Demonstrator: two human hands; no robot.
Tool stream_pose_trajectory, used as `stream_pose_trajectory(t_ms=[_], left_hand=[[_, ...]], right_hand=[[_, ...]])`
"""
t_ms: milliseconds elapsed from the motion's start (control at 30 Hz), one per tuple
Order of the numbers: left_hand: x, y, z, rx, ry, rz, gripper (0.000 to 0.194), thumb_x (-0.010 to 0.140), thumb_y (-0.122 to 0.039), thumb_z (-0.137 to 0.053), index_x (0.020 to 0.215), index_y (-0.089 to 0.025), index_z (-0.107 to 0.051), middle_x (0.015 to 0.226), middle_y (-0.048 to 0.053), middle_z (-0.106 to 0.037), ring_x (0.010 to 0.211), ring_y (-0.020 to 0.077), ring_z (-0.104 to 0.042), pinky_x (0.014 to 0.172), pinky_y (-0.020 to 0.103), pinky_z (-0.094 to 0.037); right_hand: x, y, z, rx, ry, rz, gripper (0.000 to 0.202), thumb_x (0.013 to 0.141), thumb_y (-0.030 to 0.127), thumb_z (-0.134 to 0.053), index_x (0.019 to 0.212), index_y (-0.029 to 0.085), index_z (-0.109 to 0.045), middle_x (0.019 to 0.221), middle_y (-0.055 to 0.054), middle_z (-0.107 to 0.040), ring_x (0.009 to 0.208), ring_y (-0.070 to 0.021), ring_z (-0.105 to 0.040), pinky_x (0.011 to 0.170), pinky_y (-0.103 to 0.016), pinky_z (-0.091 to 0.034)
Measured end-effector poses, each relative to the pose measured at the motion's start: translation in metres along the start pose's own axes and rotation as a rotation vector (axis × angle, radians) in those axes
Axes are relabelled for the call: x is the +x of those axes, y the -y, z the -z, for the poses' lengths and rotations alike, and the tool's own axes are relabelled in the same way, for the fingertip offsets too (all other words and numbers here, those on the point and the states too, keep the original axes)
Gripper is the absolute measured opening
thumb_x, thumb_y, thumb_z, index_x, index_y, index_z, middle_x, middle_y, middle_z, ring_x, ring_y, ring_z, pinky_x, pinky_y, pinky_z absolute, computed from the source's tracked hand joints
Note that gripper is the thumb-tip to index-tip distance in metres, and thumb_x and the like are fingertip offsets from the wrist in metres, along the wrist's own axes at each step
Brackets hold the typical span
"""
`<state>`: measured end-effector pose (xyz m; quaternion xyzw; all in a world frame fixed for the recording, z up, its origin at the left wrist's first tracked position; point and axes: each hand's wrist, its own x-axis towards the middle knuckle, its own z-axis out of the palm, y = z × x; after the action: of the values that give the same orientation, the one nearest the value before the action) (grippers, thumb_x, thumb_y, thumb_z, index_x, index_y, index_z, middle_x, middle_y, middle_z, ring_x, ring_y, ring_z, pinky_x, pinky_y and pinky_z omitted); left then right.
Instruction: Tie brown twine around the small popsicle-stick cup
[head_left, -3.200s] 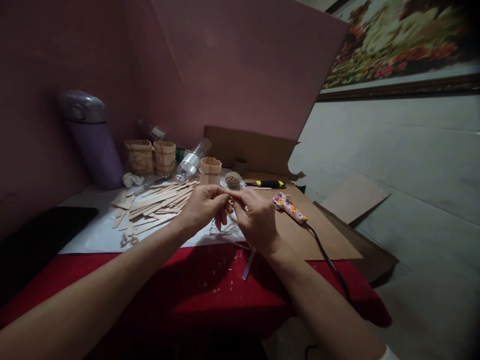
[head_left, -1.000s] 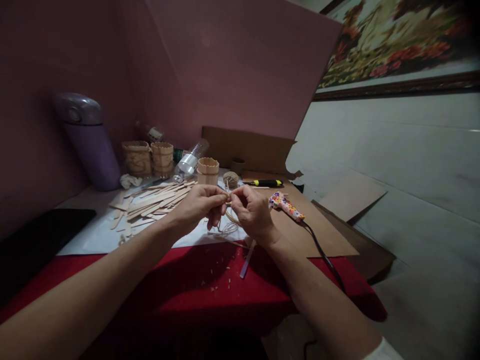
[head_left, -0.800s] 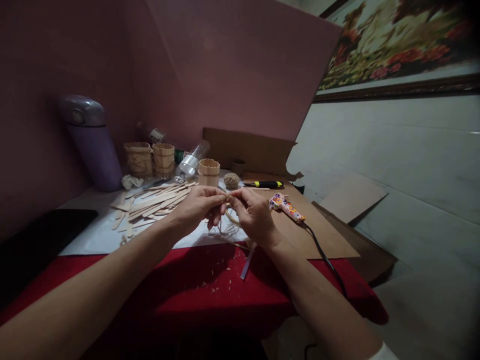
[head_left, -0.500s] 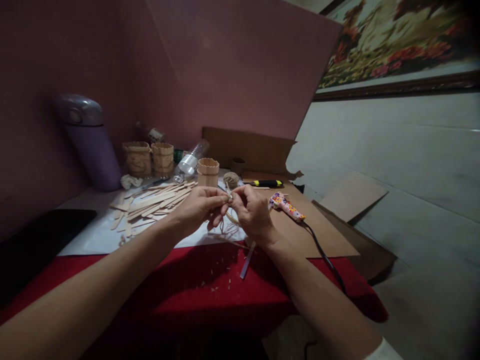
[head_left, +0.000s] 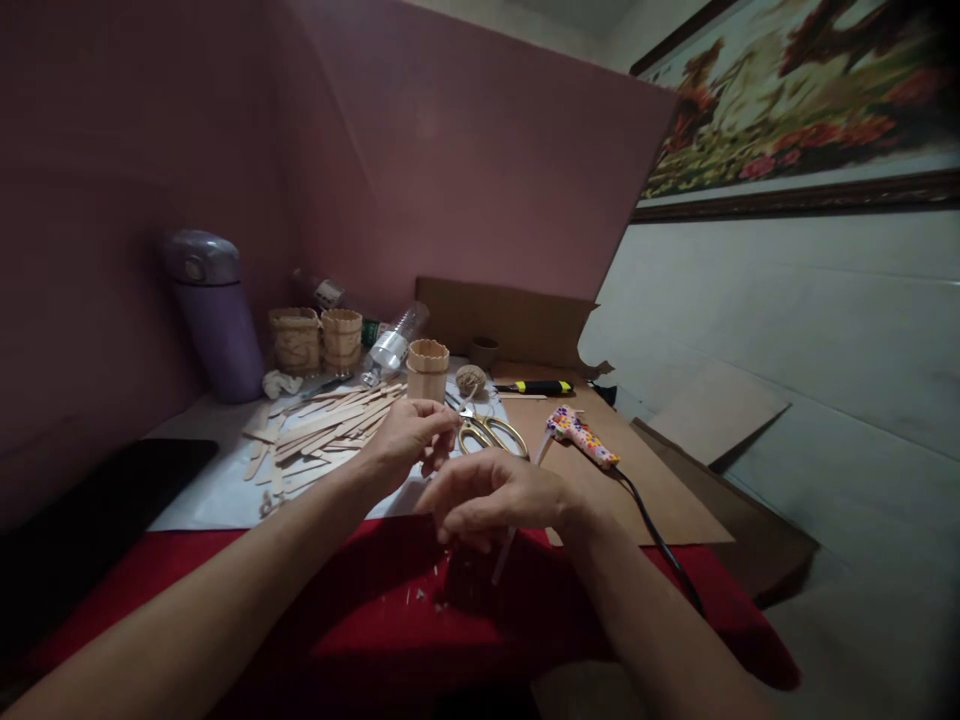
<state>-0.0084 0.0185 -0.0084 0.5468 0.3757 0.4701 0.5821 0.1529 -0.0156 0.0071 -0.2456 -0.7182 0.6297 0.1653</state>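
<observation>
Your left hand [head_left: 412,435] pinching twine [head_left: 466,401] near scissors [head_left: 484,427]; your right hand [head_left: 499,490] curling above red cloth [head_left: 360,610] (blurred, can't tell if gripping).

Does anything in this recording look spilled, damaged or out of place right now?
Pale scraps litter the red cloth, like stray offcuts. A clear bottle lies on its side instead of standing, and the upright cardboard has a ragged right edge, apparently torn.

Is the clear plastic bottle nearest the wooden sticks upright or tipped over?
Tipped over: the clear plastic bottle lies slanted, its neck low toward the flat, pale wooden sticks, its ridged base pointing away.
</observation>
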Motion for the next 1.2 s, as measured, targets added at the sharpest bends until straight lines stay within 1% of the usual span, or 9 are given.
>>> stream_pose_trajectory(t_ms=[100, 200, 233, 333, 433, 667, 867, 1000, 1200], left_hand=[[-0.001, -0.002, 0.0, -0.028, 0.01, -0.038, 0.021, 0.072, -0.032, -0.063, 0.064, -0.014, -0.056, 0.047, -0.003, -0.053, 0.03, 0.0061, -0.041, 0.027, 0.017, -0.024], [-0.005, -0.002, -0.005, -0.006, 0.045, -0.066, 0.024, 0.074, -0.034, -0.061, 0.064, -0.014, -0.054, 0.044, -0.004, -0.051, 0.029, 0.0069, -0.041, 0.027, 0.017, -0.026], [-0.006, -0.002, -0.007, 0.003, 0.063, -0.065, 0.024, 0.075, -0.034, -0.06, 0.064, -0.014, -0.055, 0.042, -0.004, -0.05, 0.028, 0.007, -0.04, 0.027, 0.017, -0.026], [-0.01, -0.001, -0.013, 0.012, 0.112, -0.018, 0.03, 0.077, -0.04, -0.058, 0.062, -0.014, -0.053, 0.038, -0.004, -0.047, 0.027, 0.007, -0.039, 0.028, 0.017, -0.027], [-0.011, -0.001, -0.016, -0.025, 0.084, 0.037, 0.029, 0.073, -0.04, -0.061, 0.063, -0.015, -0.052, 0.037, -0.005, -0.047, 0.026, 0.007, -0.037, 0.028, 0.017, -0.025], [-0.01, 0.0, -0.024, -0.117, 0.039, 0.143, 0.011, 0.064, -0.025, -0.061, 0.065, -0.016, -0.055, 0.042, -0.004, -0.053, 0.027, 0.0074, -0.039, 0.029, 0.018, -0.024], [-0.013, -0.001, -0.025, -0.162, 0.018, 0.189, 0.032, 0.065, -0.044, -0.068, 0.064, -0.016, -0.053, 0.038, -0.004, -0.049, 0.026, 0.0065, -0.036, 0.029, 0.018, -0.023], [-0.011, -0.003, -0.018, -0.163, -0.037, 0.199, 0.035, 0.064, -0.046, -0.07, 0.064, -0.017, -0.052, 0.038, -0.005, -0.049, 0.025, 0.0053, -0.033, 0.027, 0.017, -0.019], [-0.008, 0.002, -0.007, -0.171, -0.044, 0.127, 0.028, 0.071, -0.042, -0.066, 0.071, -0.017, -0.055, 0.042, -0.006, -0.05, 0.025, 0.0049, -0.033, 0.026, 0.016, -0.018]], right_hand=[[0.006, -0.006, 0.008, -0.051, -0.228, -0.049, 0.037, 0.076, 0.047, -0.061, 0.064, 0.012, -0.062, 0.046, 0.003, -0.053, 0.032, -0.003, -0.037, 0.03, -0.015, -0.023], [0.017, -0.015, 0.017, 0.078, -0.574, 0.055, 0.044, 0.071, 0.056, -0.063, 0.063, 0.014, -0.056, 0.041, 0.008, -0.04, 0.03, -0.0025, -0.03, 0.028, -0.015, -0.019], [0.019, -0.018, 0.019, 0.121, -0.61, 0.062, 0.043, 0.069, 0.056, -0.067, 0.065, 0.014, -0.055, 0.042, 0.008, -0.041, 0.031, -0.003, -0.032, 0.029, -0.016, -0.021], [0.025, -0.024, 0.021, 0.279, -0.665, 0.15, 0.04, 0.069, 0.052, -0.069, 0.071, 0.013, -0.057, 0.046, 0.009, -0.04, 0.034, -0.0017, -0.028, 0.031, -0.014, -0.022], [0.029, -0.03, 0.023, 0.355, -0.759, 0.157, 0.042, 0.067, 0.052, -0.071, 0.074, 0.013, -0.06, 0.053, 0.005, -0.048, 0.038, -0.0022, -0.032, 0.031, -0.014, -0.025], [0.035, -0.042, 0.025, 0.341, -0.839, 0.199, 0.04, 0.07, 0.053, -0.067, 0.069, 0.014, -0.058, 0.051, 0.004, -0.05, 0.035, -0.0024, -0.032, 0.031, -0.015, -0.029], [0.034, -0.039, 0.024, 0.331, -0.834, 0.186, 0.04, 0.068, 0.05, -0.071, 0.063, 0.015, -0.052, 0.044, 0.008, -0.041, 0.034, -0.0026, -0.031, 0.032, -0.016, -0.027], [0.032, -0.035, 0.028, 0.366, -0.841, 0.194, 0.041, 0.069, 0.051, -0.07, 0.06, 0.016, -0.049, 0.043, 0.008, -0.038, 0.034, -0.0028, -0.029, 0.031, -0.016, -0.027], [0.027, -0.028, 0.04, 0.511, -1.131, 0.255, 0.035, 0.064, 0.044, -0.073, 0.068, 0.018, -0.051, 0.052, 0.007, -0.045, 0.036, -0.0023, -0.029, 0.03, -0.014, -0.025]])
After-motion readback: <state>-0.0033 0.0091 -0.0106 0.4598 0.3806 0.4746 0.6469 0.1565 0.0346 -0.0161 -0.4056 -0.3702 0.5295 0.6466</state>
